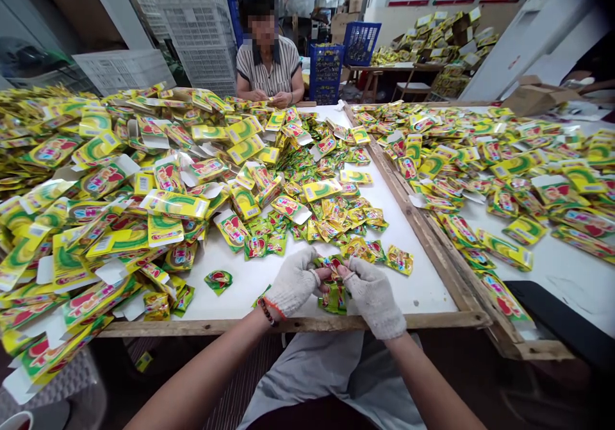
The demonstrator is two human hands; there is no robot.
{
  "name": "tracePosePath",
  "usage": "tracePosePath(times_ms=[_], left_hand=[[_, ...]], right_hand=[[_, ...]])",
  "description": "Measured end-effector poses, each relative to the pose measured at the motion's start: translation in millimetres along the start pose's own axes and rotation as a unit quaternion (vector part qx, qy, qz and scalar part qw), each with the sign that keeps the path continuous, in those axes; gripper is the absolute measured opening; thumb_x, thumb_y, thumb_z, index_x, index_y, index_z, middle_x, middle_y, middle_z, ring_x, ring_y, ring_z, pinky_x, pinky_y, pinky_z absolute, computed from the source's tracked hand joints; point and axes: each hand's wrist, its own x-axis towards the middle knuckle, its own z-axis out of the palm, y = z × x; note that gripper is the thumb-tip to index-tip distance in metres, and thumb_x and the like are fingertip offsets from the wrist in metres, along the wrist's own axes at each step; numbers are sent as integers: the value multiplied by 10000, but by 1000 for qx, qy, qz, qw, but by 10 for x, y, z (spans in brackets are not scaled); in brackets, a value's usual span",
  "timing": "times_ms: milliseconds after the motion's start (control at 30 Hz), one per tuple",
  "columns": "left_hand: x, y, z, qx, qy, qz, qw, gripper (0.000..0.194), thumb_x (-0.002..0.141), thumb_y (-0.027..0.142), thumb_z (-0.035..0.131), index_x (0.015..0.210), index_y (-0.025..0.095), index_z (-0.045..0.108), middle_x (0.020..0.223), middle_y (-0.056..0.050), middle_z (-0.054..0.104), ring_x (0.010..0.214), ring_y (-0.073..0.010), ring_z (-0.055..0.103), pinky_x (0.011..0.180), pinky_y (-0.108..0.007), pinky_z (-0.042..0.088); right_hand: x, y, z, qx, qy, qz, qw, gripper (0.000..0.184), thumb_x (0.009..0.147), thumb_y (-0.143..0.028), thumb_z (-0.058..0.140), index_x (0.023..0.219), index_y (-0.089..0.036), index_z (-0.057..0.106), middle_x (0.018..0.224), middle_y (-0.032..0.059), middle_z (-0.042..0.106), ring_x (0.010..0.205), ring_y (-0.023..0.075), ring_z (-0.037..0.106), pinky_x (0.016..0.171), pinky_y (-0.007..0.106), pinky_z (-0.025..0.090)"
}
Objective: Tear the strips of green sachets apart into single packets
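Hands and packets at the rail [432,320] along the desk's [423,282] near edge. The left hand [295,281] and right hand [375,292] both pinch a green packet [331,263] just beyond the rail. A lower packet [332,298] sits between them and the rail; whether the two are joined cannot be told. Likely faults: uneven pulling could tear the packet; loosened fingertips could let it fall, perhaps over the rail into the lap. Green and yellow loose packets [336,218], mixed together farther beyond the rail, might be confused in picking. Boxes [168,209] heap up past the rail's left end, where an overhanging box [52,353] could slide to the floor if nudged.
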Motion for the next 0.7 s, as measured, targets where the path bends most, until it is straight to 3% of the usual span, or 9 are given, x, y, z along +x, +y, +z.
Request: tracePosePath(times_ms=[67, 133, 267, 333, 467, 533, 600, 700], left_hand=[[-38, -44, 6, 31, 16, 20, 999, 350, 748, 432, 645, 906, 169, 477, 606, 36, 551, 526, -143, 602, 494, -245, 484], [-78, -59, -9, 80, -6, 54, 995, 334, 756, 437, 641, 885, 163, 500, 661, 20, 567, 590, -135, 596, 534, -231, 466], [-111, 3, -53, 127, -88, 60, 986, 280, 780, 412, 620, 845, 144, 574, 807, -30, 619, 757, -149, 578, 639, -235, 454], [-88, 34, -55, 120, -66, 49, 989, 227, 789, 365, 602, 821, 142, 573, 783, -26, 609, 739, -141, 565, 640, -237, 449], [-13, 8, -38, 104, 4, 46, 993, 164, 796, 318, 566, 785, 159, 528, 694, 12, 546, 608, -102, 513, 552, -214, 422], [18, -37, -44, 85, 31, 36, 995, 171, 802, 333, 553, 815, 165, 526, 689, 20, 533, 566, -93, 495, 517, -210, 417], [43, -85, -71, 60, 61, 23, 996, 189, 803, 346, 552, 852, 165, 531, 711, 15, 545, 572, -99, 509, 518, -218, 431], [69, -131, -131, 54, 95, 39, 993, 184, 801, 329, 566, 862, 156, 553, 761, -2, 577, 667, -115, 548, 613, -235, 459]], right_hand=[[-38, 39, 46, -9, 42, 16, 999, 274, 870, -390, 448, 750, -197, 601, 755, 54, 658, 696, 191, 587, 651, 290, 455], [-86, 86, 78, -29, 44, 12, 999, 238, 868, -339, 427, 808, -200, 611, 823, 75, 674, 756, 208, 607, 698, 306, 470], [-130, 144, 43, -75, -51, -79, 993, 227, 829, -213, 405, 867, -202, 628, 874, 79, 681, 812, 211, 619, 762, 314, 473], [-71, 162, -28, -80, -50, -96, 991, 216, 848, -222, 411, 859, -198, 625, 853, 71, 674, 795, 199, 616, 760, 302, 472], [187, 257, -205, -219, 77, -44, 972, 267, 841, -303, 514, 1047, -158, 602, 983, 114, 630, 904, 242, 585, 808, 339, 440], [298, 328, -273, -309, 70, -9, 949, 314, 802, -312, 568, 1068, -146, 595, 1022, 136, 603, 910, 264, 568, 782, 351, 425], [347, 389, -322, -345, 41, 5, 938, 235, 782, -303, 586, 964, -156, 611, 984, 127, 597, 875, 258, 561, 746, 340, 414], [304, 419, -373, -307, 49, -20, 950, 100, 782, -275, 561, 795, -182, 595, 913, 93, 597, 854, 239, 551, 746, 330, 405]])
